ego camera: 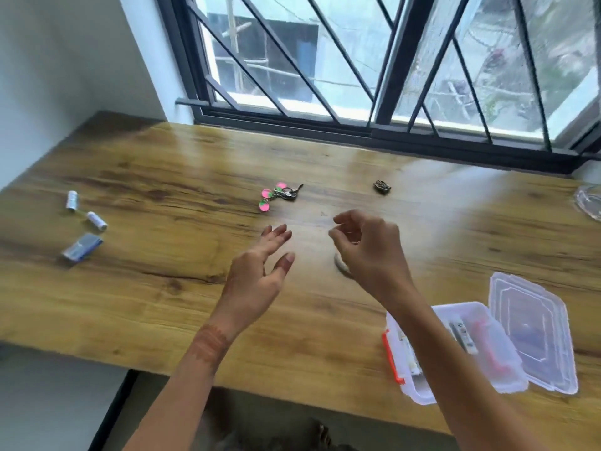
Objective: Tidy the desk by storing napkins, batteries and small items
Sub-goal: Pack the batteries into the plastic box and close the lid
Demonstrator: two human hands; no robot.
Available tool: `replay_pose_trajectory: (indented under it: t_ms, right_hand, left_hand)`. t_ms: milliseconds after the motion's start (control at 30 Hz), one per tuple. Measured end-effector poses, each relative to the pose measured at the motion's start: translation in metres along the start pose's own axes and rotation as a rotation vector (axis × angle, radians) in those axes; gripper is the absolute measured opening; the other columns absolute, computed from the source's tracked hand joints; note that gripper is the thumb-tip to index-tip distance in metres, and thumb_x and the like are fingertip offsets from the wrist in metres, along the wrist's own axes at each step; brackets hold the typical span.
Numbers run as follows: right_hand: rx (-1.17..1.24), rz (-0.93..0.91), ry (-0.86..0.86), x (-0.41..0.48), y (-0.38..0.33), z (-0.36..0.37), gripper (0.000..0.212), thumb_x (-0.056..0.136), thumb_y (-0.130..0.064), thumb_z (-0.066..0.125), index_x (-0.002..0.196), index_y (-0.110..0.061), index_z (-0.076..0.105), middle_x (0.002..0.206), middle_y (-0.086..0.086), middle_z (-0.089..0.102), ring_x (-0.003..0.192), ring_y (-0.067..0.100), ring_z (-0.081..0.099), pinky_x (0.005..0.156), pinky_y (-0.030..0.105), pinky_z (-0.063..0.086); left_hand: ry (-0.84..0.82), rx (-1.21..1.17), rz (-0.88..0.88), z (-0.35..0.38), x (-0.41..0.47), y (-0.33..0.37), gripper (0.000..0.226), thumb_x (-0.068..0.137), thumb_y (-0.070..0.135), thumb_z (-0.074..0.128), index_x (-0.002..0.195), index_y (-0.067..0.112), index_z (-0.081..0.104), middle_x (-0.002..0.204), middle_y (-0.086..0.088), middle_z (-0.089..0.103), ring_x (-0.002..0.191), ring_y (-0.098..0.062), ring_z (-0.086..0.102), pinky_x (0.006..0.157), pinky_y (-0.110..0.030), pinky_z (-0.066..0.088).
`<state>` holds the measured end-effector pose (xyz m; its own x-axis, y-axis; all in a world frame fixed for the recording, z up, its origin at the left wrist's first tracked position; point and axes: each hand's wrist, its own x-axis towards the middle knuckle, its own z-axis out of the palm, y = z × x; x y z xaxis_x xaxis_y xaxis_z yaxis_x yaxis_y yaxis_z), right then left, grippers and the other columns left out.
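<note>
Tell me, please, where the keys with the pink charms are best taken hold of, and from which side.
Probably pinch the metal keys at their ring from straight above: the bunch lies flat on the desk, its pink charms trailing loosely left.

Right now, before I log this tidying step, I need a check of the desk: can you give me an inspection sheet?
Surface: wooden desk, glare near the window.
Job's things: battery, second battery and blue-grey pack far left; keyring and small dark object mid-desk; clear storage box at right, lid open, items inside.
Clutter: round pale thing partly hidden by the right hand; glass item at the right edge.
Hands: left hand open above the desk; right hand, fingers loosely curled, holds nothing.
Cables: nothing seen.
Surroundings: barred window, white wall.
</note>
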<state>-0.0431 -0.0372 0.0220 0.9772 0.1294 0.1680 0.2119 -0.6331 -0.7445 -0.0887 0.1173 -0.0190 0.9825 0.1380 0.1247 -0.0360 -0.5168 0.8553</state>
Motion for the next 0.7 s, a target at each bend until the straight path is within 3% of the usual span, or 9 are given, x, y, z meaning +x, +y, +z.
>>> replay_pose_trajectory:
  t_ms: [133, 233, 333, 367, 433, 500, 600, 700]
  right_hand:
    - [0.031, -0.053, -0.068, 0.032, -0.046, 0.051, 0.019, 0.086, -0.014, 0.062, 0.103, -0.007, 0.066, 0.081, -0.001, 0.065, 0.069, 0.009, 0.06, 0.058, 0.01, 0.046]
    - [0.051, -0.094, -0.118, 0.054, -0.082, 0.092, 0.018, 0.086, -0.014, 0.061, 0.102, -0.007, 0.066, 0.085, 0.004, 0.068, 0.072, 0.012, 0.063, 0.065, 0.018, 0.05]
    - [0.061, -0.124, -0.155, 0.074, -0.118, 0.14, 0.018, 0.086, -0.014, 0.061, 0.102, -0.006, 0.067, 0.082, 0.006, 0.068, 0.071, 0.014, 0.063, 0.064, 0.02, 0.05]
    - [0.06, -0.134, -0.163, 0.08, -0.13, 0.157, 0.018, 0.085, -0.013, 0.06, 0.101, -0.006, 0.067, 0.082, 0.006, 0.068, 0.069, 0.014, 0.062, 0.065, 0.024, 0.052]
    - [0.033, -0.16, -0.2, 0.09, -0.151, 0.195, 0.018, 0.085, -0.011, 0.059, 0.1, -0.004, 0.067, 0.085, 0.009, 0.069, 0.07, 0.015, 0.06, 0.065, 0.029, 0.052]
    - [-0.016, -0.178, -0.259, 0.096, -0.168, 0.232, 0.017, 0.085, -0.014, 0.06, 0.094, -0.003, 0.067, 0.087, 0.012, 0.069, 0.075, 0.02, 0.063, 0.065, 0.031, 0.051]
    - [-0.109, -0.137, -0.366, 0.098, -0.186, 0.29, 0.02, 0.083, -0.024, 0.061, 0.092, -0.006, 0.064, 0.091, 0.014, 0.067, 0.086, 0.033, 0.062, 0.067, 0.033, 0.05]
    - [-0.19, -0.115, -0.457, 0.093, -0.195, 0.331, 0.027, 0.082, -0.031, 0.064, 0.094, -0.006, 0.06, 0.097, 0.013, 0.064, 0.09, 0.033, 0.059, 0.066, 0.032, 0.043]
  left_hand:
    - [0.101, 0.022, -0.051, -0.065, 0.019, -0.032, 0.037, 0.088, 0.016, 0.06, 0.125, 0.015, 0.057, 0.129, 0.016, 0.048, 0.135, 0.001, 0.029, 0.103, -0.006, 0.019]
    - [0.155, 0.037, -0.1, -0.116, 0.032, -0.058, 0.036, 0.089, 0.019, 0.06, 0.125, 0.018, 0.057, 0.129, 0.017, 0.048, 0.134, 0.003, 0.029, 0.104, -0.01, 0.021]
    - [0.26, 0.051, -0.158, -0.167, 0.047, -0.085, 0.034, 0.089, 0.02, 0.059, 0.123, 0.016, 0.059, 0.132, 0.007, 0.054, 0.132, -0.005, 0.039, 0.107, -0.02, 0.03]
    - [0.311, 0.071, -0.186, -0.183, 0.052, -0.093, 0.033, 0.089, 0.019, 0.059, 0.122, 0.016, 0.06, 0.129, 0.002, 0.058, 0.127, -0.011, 0.047, 0.104, -0.022, 0.036]
    - [0.42, 0.125, -0.248, -0.214, 0.06, -0.112, 0.027, 0.089, 0.018, 0.059, 0.115, 0.018, 0.064, 0.111, -0.009, 0.069, 0.1, -0.017, 0.064, 0.083, -0.02, 0.046]
    - [0.492, 0.149, -0.295, -0.24, 0.065, -0.131, 0.022, 0.089, 0.014, 0.058, 0.108, 0.02, 0.066, 0.089, -0.007, 0.07, 0.076, -0.008, 0.066, 0.065, -0.011, 0.042]
    - [0.547, 0.164, -0.385, -0.272, 0.074, -0.167, 0.02, 0.088, 0.013, 0.059, 0.106, 0.011, 0.068, 0.096, -0.008, 0.071, 0.09, -0.018, 0.065, 0.08, -0.021, 0.044]
    - [0.548, 0.188, -0.457, -0.289, 0.082, -0.19, 0.02, 0.087, 0.014, 0.061, 0.104, 0.009, 0.067, 0.099, -0.008, 0.07, 0.086, -0.016, 0.06, 0.081, -0.023, 0.042]
